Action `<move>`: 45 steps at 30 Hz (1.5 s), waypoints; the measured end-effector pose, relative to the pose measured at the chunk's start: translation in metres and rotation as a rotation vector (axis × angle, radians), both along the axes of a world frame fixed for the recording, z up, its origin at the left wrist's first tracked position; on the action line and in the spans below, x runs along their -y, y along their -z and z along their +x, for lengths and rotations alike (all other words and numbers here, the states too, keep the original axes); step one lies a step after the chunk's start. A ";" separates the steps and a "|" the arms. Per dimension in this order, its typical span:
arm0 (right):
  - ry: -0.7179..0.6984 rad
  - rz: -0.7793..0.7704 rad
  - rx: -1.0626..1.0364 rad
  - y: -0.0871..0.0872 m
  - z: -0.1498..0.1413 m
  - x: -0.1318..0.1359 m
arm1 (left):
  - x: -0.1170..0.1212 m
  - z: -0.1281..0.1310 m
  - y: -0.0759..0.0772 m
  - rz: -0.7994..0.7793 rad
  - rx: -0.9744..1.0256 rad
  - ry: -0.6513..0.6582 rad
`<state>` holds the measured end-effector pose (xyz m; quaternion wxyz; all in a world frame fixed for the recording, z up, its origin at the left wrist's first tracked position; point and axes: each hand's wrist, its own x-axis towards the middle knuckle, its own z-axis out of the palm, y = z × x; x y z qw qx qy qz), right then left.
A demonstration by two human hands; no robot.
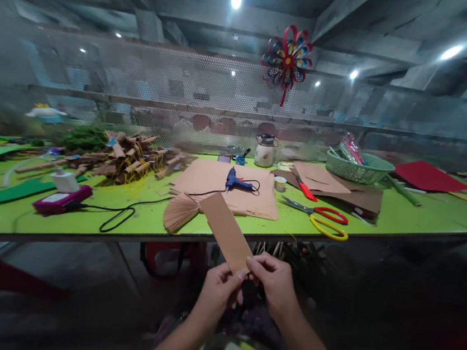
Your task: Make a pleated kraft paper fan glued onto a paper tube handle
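Note:
A strip of brown paper (pixel 227 231) slants up and away from me, its far end over the table edge. My left hand (pixel 220 289) pinches its near end at the lower left. At the near right corner, my right hand (pixel 274 281) grips the same strip between thumb and fingers. Just beyond the strip lies a pleated paper fan (pixel 181 212). Behind that, a blue glue gun (pixel 239 182) rests on brown paper sheets (pixel 210 175). Scissors (pixel 324 216) with red and yellow handles lie to the right.
On the left are a purple power strip (pixel 62 199) with a black cord and a heap of brown paper rolls (pixel 129 160). A red-handled cutter (pixel 306 191), a green basket (pixel 358 169) and a jug (pixel 265 151) stand or lie farther back. The table edge (pixel 125 236) runs before me.

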<state>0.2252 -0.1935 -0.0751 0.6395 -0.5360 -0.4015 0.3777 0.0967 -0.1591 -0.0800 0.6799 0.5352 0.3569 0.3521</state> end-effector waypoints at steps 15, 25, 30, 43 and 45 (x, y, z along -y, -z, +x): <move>-0.081 -0.070 -0.086 0.005 -0.004 0.008 | -0.004 0.000 0.007 0.108 -0.098 -0.034; -0.047 -0.050 -0.227 0.018 -0.014 0.009 | -0.013 -0.001 -0.017 -0.006 0.180 -0.047; -0.153 -0.041 -0.474 0.026 -0.023 0.007 | -0.017 0.004 -0.026 -0.164 0.272 -0.019; -0.485 0.006 -0.952 0.047 -0.025 0.013 | -0.020 0.013 -0.032 -0.239 0.446 0.308; -0.506 -0.060 -0.726 0.041 -0.017 0.013 | -0.024 0.016 -0.030 -0.226 0.404 0.289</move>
